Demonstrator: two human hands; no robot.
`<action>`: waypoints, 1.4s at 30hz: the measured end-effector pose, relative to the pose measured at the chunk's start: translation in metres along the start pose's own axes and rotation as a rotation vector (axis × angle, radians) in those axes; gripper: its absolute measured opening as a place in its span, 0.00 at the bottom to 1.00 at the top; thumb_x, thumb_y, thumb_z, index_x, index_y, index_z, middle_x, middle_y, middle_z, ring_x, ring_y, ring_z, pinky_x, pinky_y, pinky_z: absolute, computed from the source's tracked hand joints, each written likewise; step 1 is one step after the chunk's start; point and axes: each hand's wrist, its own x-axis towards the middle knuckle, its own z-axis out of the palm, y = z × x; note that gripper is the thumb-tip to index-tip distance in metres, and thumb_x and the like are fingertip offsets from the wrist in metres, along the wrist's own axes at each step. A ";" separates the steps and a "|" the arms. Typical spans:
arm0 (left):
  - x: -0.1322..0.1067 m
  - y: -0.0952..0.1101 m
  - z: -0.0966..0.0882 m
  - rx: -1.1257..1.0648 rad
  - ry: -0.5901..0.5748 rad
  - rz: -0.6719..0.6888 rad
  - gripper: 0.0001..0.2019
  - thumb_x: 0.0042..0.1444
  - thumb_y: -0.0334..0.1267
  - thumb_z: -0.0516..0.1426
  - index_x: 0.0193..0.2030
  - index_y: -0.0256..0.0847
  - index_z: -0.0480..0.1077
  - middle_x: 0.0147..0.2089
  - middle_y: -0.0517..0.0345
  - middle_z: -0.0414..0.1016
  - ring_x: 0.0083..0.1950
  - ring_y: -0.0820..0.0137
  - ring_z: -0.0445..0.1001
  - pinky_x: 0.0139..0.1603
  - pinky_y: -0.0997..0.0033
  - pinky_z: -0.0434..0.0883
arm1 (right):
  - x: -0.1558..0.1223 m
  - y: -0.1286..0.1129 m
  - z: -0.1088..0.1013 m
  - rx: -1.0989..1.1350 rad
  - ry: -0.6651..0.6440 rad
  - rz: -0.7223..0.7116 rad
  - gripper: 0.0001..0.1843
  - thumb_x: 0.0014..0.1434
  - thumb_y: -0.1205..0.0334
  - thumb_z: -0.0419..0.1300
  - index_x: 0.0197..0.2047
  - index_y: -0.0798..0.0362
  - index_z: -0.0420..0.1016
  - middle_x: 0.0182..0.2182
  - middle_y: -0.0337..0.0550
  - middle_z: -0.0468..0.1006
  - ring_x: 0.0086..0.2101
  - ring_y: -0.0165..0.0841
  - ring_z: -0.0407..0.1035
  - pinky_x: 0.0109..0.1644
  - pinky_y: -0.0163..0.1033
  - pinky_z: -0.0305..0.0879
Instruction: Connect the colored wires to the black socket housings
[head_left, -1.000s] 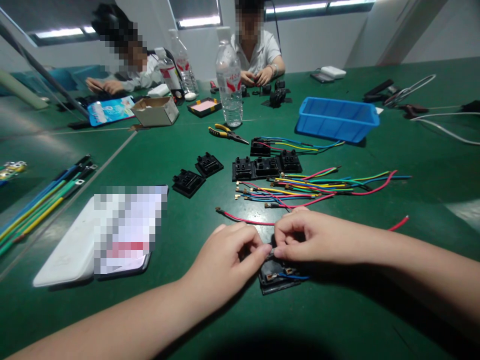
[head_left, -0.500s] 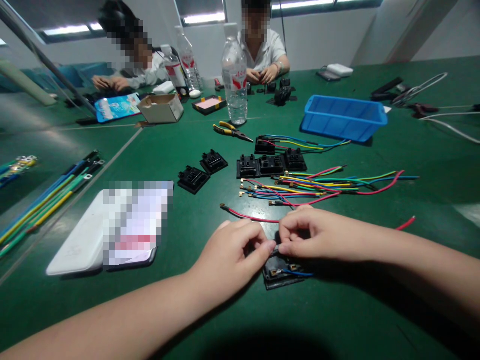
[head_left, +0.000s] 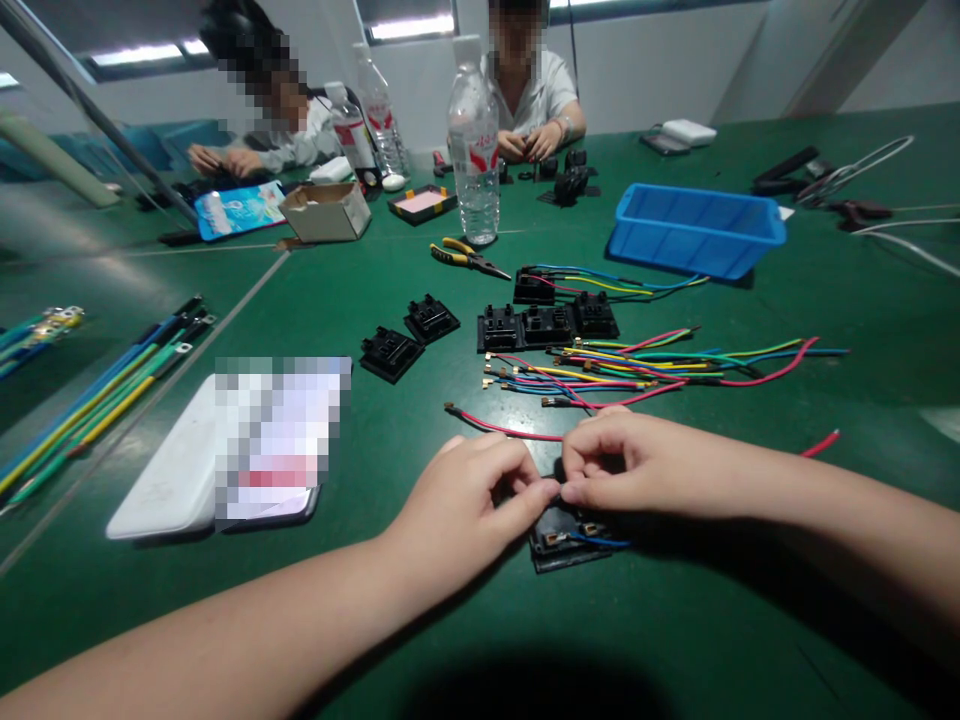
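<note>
A black plastic socket base (head_left: 574, 557) lies on the green table in front of me, with a short blue wire (head_left: 600, 541) and brass terminals at its near side. My left hand (head_left: 480, 495) is closed in a pinch at the far part of the base. Opposite it, my right hand (head_left: 619, 460) pinches at the same spot, thumb tips almost meeting. Whatever lies between the fingertips is too small and covered to make out. Just beyond my hands runs a red wire (head_left: 499, 430) with a terminal on its left end.
Colored wires (head_left: 637, 375), more black bases (head_left: 546, 327) and pliers (head_left: 471, 257) lie ahead. A blue bin (head_left: 694, 235) and a water bottle (head_left: 475, 150) stand farther back. Phones (head_left: 165, 460) and a wire bundle (head_left: 112, 400) are at left. Two people sit across the table.
The view has shifted slightly, so everything sits a little to the right. Both hands keep their pinch at the base, with hardly any visible movement.
</note>
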 end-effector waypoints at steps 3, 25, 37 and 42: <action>0.000 -0.001 0.000 -0.003 -0.001 -0.001 0.11 0.62 0.43 0.57 0.30 0.41 0.70 0.32 0.65 0.75 0.36 0.71 0.70 0.39 0.69 0.59 | 0.000 0.001 0.000 -0.001 -0.002 -0.003 0.17 0.57 0.49 0.59 0.25 0.52 0.65 0.20 0.31 0.59 0.23 0.26 0.52 0.28 0.34 0.48; 0.000 0.002 0.001 0.067 0.020 0.033 0.12 0.64 0.42 0.54 0.30 0.40 0.67 0.32 0.63 0.74 0.36 0.70 0.70 0.41 0.68 0.61 | -0.002 -0.002 0.001 -0.119 0.019 -0.038 0.14 0.59 0.55 0.57 0.26 0.52 0.63 0.22 0.32 0.61 0.26 0.27 0.55 0.32 0.35 0.51; 0.000 0.000 0.001 0.044 0.040 0.056 0.13 0.65 0.40 0.51 0.28 0.40 0.64 0.30 0.62 0.69 0.35 0.70 0.67 0.38 0.70 0.60 | 0.001 -0.008 0.011 -0.131 0.094 0.005 0.18 0.58 0.48 0.58 0.25 0.51 0.61 0.21 0.31 0.60 0.25 0.27 0.53 0.29 0.34 0.50; 0.000 -0.002 0.003 0.027 0.049 0.065 0.12 0.64 0.39 0.52 0.29 0.40 0.64 0.31 0.62 0.70 0.36 0.70 0.68 0.38 0.70 0.61 | 0.003 -0.007 0.009 -0.143 0.088 0.028 0.19 0.56 0.46 0.58 0.25 0.52 0.62 0.20 0.31 0.60 0.24 0.26 0.53 0.27 0.34 0.49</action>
